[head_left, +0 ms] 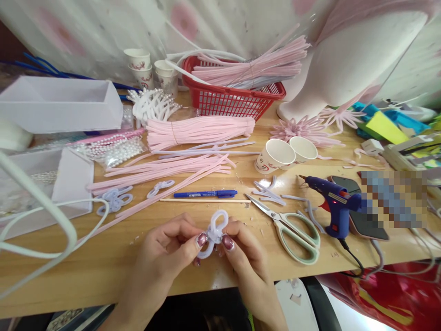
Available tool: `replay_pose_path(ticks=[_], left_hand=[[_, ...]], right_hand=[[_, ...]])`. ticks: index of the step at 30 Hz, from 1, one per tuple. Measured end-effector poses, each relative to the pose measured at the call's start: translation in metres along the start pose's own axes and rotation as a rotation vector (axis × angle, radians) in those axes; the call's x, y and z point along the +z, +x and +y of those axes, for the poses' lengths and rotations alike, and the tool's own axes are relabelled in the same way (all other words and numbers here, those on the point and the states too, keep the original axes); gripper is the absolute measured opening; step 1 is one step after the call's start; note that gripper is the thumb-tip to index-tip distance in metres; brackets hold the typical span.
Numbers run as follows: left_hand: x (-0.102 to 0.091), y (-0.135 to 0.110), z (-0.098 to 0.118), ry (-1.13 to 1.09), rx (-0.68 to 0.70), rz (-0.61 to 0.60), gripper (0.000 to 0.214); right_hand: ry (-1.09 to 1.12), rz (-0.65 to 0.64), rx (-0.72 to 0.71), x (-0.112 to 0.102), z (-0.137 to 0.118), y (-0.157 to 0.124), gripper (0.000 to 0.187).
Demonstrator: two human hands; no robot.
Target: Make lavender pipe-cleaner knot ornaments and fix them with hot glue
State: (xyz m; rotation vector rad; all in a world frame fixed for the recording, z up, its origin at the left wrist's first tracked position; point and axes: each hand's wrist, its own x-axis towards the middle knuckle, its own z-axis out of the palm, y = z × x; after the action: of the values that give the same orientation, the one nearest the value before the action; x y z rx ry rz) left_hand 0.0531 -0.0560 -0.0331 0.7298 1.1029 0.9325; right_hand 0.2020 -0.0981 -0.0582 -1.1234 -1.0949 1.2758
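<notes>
Between my hands is a pale lilac pipe cleaner (218,222) bent into loops, one pointing up and another down to the left. My left hand (172,248) pinches its left side with thumb and fingers. On the other side, my right hand (243,253) grips it the same way, both thumbs near the middle. The fingertips behind it are partly hidden. Just beyond lie a blue pen (205,194) and a thin wooden stick (206,201). Scissors (289,230) with pale green handles rest right of my right hand. Looped lilac pieces (115,200) lie to the left.
A blue glue gun (332,202) stands at the right beside a phone (370,224). Paper cups (275,154), pink pipe cleaners (201,131) and a red basket (234,101) fill the back. White boxes (62,103) sit left, near a white cable (65,220).
</notes>
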Motion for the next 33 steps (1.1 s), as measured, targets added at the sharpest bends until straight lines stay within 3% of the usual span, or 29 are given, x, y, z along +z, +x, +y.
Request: replay_pose_path(ticks=[9,15,19,23,26,29,33], left_hand=[[0.005,0.000,-0.001,-0.068,-0.029,0.010,0.011],[-0.018,0.011,0.002,0.173,0.025,0.051,0.007],[-0.037,0.019,0.008,0.459,0.097,0.003,0.010],[-0.036,0.018,0.011,0.435,0.092,-0.044,0.009],[-0.026,0.013,0.011,0.304,0.016,-0.085,0.008],[-0.014,0.007,0.011,0.180,-0.010,-0.038,0.010],[-0.005,0.003,0.010,0.147,-0.012,-0.049,0.012]], right_hand=[[0.253,0.067,0.144,0.006,-0.004,-0.003,0.016],[0.052,0.224,0.120,-0.001,0.006,-0.003,0.018],[-0.017,0.214,0.100,-0.006,0.016,-0.001,0.023],[-0.063,0.237,0.103,-0.006,0.012,0.003,0.023],[-0.110,0.153,0.074,-0.005,0.005,0.005,0.023],[-0.093,0.023,0.034,-0.006,0.000,0.004,0.024],[-0.022,-0.017,0.028,-0.006,0.000,0.001,0.018]])
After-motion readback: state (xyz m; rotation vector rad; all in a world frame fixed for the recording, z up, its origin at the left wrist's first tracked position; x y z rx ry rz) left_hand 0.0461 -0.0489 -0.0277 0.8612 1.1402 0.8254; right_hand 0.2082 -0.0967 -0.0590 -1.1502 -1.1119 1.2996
